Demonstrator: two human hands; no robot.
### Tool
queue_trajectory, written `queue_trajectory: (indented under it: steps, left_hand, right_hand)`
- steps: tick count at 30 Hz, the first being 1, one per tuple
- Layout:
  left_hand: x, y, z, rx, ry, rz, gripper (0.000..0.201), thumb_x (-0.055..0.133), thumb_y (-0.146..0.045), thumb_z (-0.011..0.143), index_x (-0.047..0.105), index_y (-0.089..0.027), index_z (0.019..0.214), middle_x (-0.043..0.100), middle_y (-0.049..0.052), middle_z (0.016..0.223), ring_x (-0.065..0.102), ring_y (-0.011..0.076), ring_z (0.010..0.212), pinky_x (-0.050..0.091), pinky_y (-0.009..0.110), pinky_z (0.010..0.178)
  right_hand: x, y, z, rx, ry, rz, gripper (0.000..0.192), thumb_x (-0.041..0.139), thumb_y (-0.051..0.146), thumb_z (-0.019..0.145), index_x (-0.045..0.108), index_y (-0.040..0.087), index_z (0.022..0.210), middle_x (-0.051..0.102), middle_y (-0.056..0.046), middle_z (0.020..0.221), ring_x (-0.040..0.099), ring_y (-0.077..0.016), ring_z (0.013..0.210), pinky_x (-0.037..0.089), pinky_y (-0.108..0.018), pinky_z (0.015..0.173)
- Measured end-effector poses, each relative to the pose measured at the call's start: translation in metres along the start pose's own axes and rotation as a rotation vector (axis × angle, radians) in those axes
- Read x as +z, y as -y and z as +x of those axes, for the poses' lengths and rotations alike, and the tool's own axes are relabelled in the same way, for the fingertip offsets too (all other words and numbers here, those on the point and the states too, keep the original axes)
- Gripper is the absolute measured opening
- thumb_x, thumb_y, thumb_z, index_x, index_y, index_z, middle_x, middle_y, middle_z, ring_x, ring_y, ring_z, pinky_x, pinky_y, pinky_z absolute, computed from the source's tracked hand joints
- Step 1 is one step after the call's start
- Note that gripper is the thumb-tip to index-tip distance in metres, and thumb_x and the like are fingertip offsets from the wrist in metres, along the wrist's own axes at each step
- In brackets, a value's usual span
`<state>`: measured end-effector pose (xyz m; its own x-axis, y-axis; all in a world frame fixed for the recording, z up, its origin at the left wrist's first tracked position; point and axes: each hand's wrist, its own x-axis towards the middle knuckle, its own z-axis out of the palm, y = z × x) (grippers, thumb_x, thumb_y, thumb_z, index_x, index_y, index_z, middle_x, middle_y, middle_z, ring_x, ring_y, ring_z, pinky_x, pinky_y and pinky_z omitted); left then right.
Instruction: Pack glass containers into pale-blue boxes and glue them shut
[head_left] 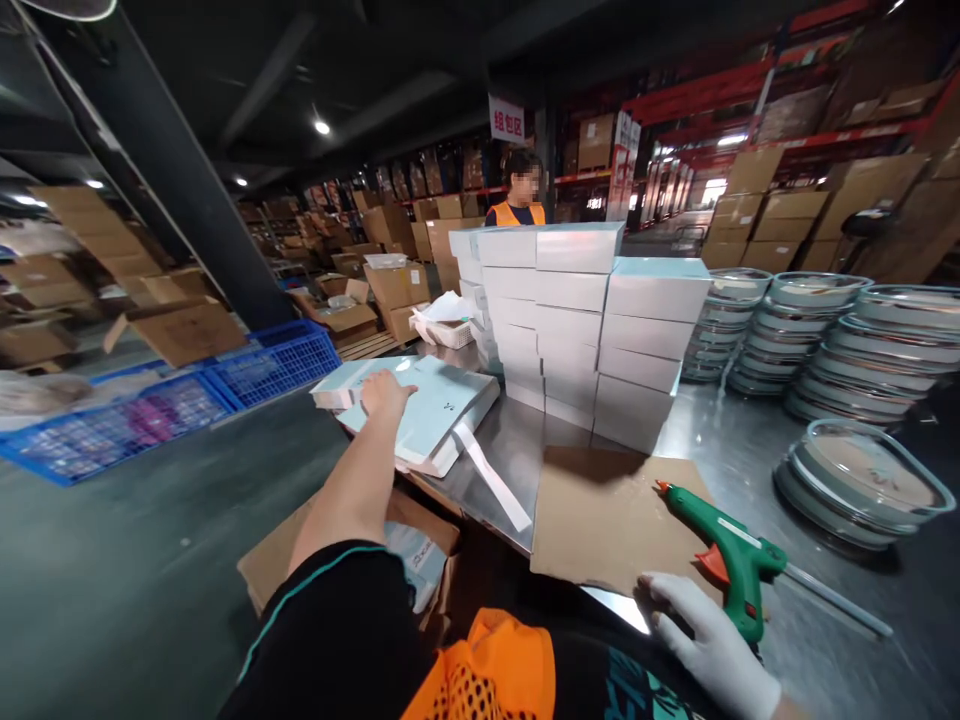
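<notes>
My bare left hand (386,393) reaches across a pile of pale blue flat printed cartons (442,400) at the table's left edge. Its thumb is stretched out and its fingertips are partly hidden, resting on the cartons. A white paper strip (491,478) hangs out of this pile onto the table. My right hand (701,640), in a white glove, is low at the near edge of a brown cardboard sheet (607,520), fingers apart and holding nothing. Beside it, a green glue gun (727,550) with an orange trigger and a clear glue stick lies partly on the sheet.
Stacked pale boxes (570,320) form a wall on the metal table. Stacks of lidded glass dishes (862,480) stand to the right. An open carton (427,560) sits below the table. Blue crates (270,365) are at left. A person in an orange vest (517,213) stands behind the boxes.
</notes>
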<state>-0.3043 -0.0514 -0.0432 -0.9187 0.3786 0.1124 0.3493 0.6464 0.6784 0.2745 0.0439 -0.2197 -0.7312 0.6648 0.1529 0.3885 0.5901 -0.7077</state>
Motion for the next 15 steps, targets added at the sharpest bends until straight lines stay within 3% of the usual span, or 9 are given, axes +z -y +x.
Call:
queue_trajectory:
  steps: [2,4,6,8,11,13,15]
  left_hand:
    - [-0.011,-0.013,-0.010,-0.012,0.065,-0.180,0.072,0.091,-0.053,0.075,0.065,-0.007,0.124,0.070,0.032,0.135,0.056,0.0517,0.140,0.053,0.057,0.102]
    - [-0.015,-0.031,-0.030,0.015,0.216,-0.362,0.059,0.090,-0.058,0.073,0.071,-0.013,0.108,0.080,0.021,0.110,0.073,0.0426,0.112,0.059,0.049,0.088]
    - [-0.009,-0.049,-0.065,0.070,0.390,-0.509,0.060,0.092,-0.066,0.066,0.073,-0.016,0.094,0.081,0.015,0.092,0.077,0.0350,0.088,0.060,0.044,0.076]
    - [0.009,-0.060,-0.110,0.138,0.549,-0.606,0.072,0.093,-0.076,0.054,0.075,-0.016,0.088,0.080,0.014,0.086,0.075,0.0312,0.075,0.060,0.043,0.070]
    - [0.051,-0.059,-0.179,0.234,0.776,-0.693,0.085,0.091,-0.086,0.047,0.078,-0.015,0.092,0.080,0.013,0.082,0.076,0.0314,0.073,0.061,0.042,0.068]
    - [0.080,-0.051,-0.211,0.262,1.067,-0.847,0.092,0.087,-0.091,0.050,0.081,-0.016,0.103,0.081,0.016,0.089,0.079,0.0374,0.087,0.064,0.046,0.075]
    - [0.106,-0.046,-0.233,0.290,1.265,-0.950,0.097,0.079,-0.097,0.057,0.081,-0.017,0.111,0.082,0.018,0.097,0.079,0.0412,0.101,0.065,0.050,0.084]
  right_hand:
    - [-0.006,0.004,0.002,0.035,0.059,0.035,0.051,0.057,0.057,0.096,0.080,0.018,0.122,0.081,-0.020,0.124,0.079,-0.0363,0.115,0.064,-0.048,0.107]
    - [-0.012,0.012,0.009,0.072,0.086,0.088,0.067,0.054,0.067,0.098,0.075,0.016,0.136,0.076,-0.023,0.136,0.075,-0.0385,0.125,0.059,-0.051,0.113]
    - [-0.017,0.027,0.020,0.072,0.060,0.157,0.087,0.055,0.078,0.096,0.061,0.015,0.155,0.065,-0.026,0.153,0.065,-0.0410,0.142,0.050,-0.057,0.123]
    - [-0.022,0.048,0.034,0.039,0.001,0.295,0.107,0.056,0.087,0.092,0.041,0.016,0.170,0.050,-0.027,0.167,0.052,-0.0413,0.154,0.042,-0.061,0.128]
    - [-0.032,0.077,0.054,0.007,-0.120,0.611,0.122,0.056,0.095,0.087,0.018,0.023,0.178,0.031,-0.023,0.179,0.039,-0.0389,0.163,0.035,-0.062,0.131]
    - [-0.039,0.088,0.060,-0.006,-0.212,0.751,0.123,0.059,0.095,0.085,0.017,0.026,0.178,0.027,-0.020,0.181,0.031,-0.0372,0.167,0.028,-0.060,0.135]
    - [-0.043,0.090,0.059,-0.027,-0.311,0.779,0.124,0.064,0.094,0.082,0.020,0.027,0.177,0.028,-0.018,0.181,0.024,-0.0364,0.169,0.022,-0.059,0.137]
